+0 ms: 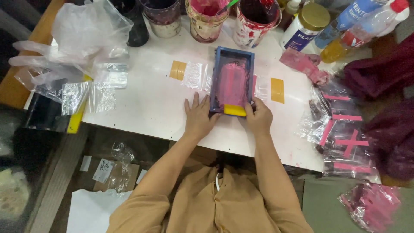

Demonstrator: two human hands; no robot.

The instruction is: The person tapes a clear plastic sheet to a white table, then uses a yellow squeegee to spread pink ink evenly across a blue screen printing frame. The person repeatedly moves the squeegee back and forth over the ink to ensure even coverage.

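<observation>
A small blue-framed printing screen (220, 64) lies on the white table (151, 103), its mesh covered in pink ink. My left hand (198, 117) rests flat on the table against the frame's near left corner. My right hand (258, 116) grips a yellow squeegee (235, 110) at the frame's near edge. A clear plastic bag (195, 75) lies under the frame, held down by yellow tape pieces (177, 70) on the left and yellow tape (277, 90) on the right.
Several ink-stained pots (206, 19) and bottles (307, 26) stand along the table's far edge. Crumpled clear bags (82, 39) are piled at the left. Printed bags with pink strips (345, 133) lie at the right, next to dark maroon cloth (388, 73).
</observation>
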